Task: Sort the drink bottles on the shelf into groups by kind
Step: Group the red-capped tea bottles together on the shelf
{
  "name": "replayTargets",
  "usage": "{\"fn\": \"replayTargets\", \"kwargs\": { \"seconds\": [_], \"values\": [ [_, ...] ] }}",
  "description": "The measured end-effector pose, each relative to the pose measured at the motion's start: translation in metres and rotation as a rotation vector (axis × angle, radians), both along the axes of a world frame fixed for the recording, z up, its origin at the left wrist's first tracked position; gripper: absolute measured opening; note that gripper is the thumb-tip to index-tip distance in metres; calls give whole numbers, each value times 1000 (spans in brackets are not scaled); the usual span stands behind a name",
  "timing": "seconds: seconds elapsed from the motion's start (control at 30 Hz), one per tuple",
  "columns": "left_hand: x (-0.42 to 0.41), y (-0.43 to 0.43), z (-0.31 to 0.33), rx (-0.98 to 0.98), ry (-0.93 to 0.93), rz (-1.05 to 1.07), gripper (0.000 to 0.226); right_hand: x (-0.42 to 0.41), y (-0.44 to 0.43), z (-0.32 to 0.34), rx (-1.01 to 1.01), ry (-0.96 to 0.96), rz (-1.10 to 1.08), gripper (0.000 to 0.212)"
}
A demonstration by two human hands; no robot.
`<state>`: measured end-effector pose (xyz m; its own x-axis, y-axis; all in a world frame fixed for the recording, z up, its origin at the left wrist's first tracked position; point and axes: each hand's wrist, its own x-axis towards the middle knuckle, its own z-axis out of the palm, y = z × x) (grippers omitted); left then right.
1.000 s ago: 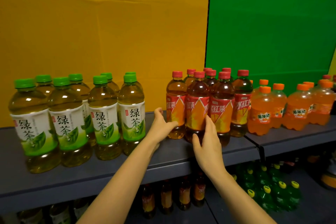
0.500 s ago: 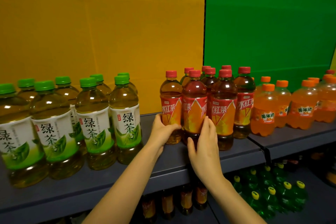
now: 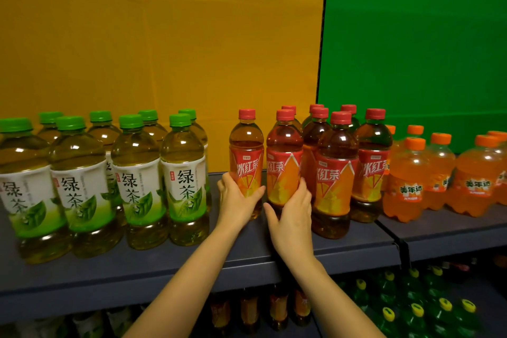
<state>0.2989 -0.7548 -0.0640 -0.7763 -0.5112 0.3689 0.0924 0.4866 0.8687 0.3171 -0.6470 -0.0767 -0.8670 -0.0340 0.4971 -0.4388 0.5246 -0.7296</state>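
On the shelf [image 3: 192,263], left grip [image 3: 237,200] and right grip [image 3: 290,217] clasp upright tea bottles [image 3: 247,162].

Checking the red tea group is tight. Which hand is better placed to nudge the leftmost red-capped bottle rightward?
Left, probably. The left hand grips that leftmost red-capped bottle from its left side; the right hand is occupied, gripping the neighbouring bottle.

on the shelf [image 3: 137,269]: tea bottles [image 3: 137,186] left; iced-tea bottles [image 3: 333,173] middle; soda bottles [image 3: 411,189] right
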Motion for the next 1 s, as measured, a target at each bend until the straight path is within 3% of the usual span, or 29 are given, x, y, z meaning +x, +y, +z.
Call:
{"fn": "replayTargets", "kwargs": {
  "seconds": [0.1, 0.27, 0.37, 0.67, 1.0],
  "values": [
    [3, -1, 1, 1, 7, 22, 69, -5, 0, -2, -27, -7, 57, 80],
    [5, -3, 3, 169, 40, -48, 47, -19, 2, 1, -28, -67, 167, 78],
    [4, -4, 1, 140, 25, -54, 50, -24, 4, 3, -57, -115, 200, 74],
    [0, -7, 1, 44, 10, 31, 60, -34, 1, 4, 71, -23, 152, 73],
    [2, -13, 1, 22, 49, 96, 67, -38, -6, 2, -2, -26, 172, 77]
  ]
}}
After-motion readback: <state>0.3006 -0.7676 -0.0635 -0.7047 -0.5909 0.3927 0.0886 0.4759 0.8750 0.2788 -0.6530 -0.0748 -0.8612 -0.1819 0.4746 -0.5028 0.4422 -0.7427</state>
